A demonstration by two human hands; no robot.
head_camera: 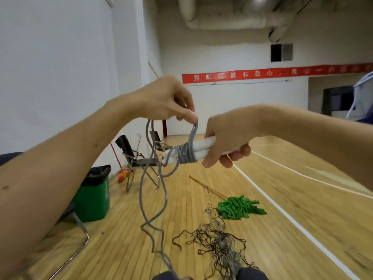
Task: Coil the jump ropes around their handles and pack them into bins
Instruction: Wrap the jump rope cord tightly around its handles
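We hold a pair of white plastic jump-rope handles [202,141] side by side in the air at chest height, above the floor. Their long axis runs nearly level, from our right hand [226,138] out to the left and slightly downward, with the free ends pointing toward the left wall. Our right hand is wrapped around the right part of the handles, thumb underneath and fingers curled over the top. A thin grey jump rope [153,199] is wound in several tight turns [185,155] around both handles, just left of that hand. Our left hand [167,100] is just above the coil, its thumb and fingertips pinching a doubled strand of the rope that rises straight up from the turns. The remaining rope hangs from there in long loose loops, reaching down toward our dark-clad knees at the bottom edge. Below is a pale wooden gym floor [201,188] marked with white court lines. On it lie a green mop head [238,208] with a thin stick and a tangle of dark thin cords [218,239]. To the left, by the white wall, stand a green plastic waste bin with a black liner [94,197] and a metal folding chair [137,158]. A long red banner with pale lettering [262,74] crosses the far white wall, and large ducts run along the ceiling.
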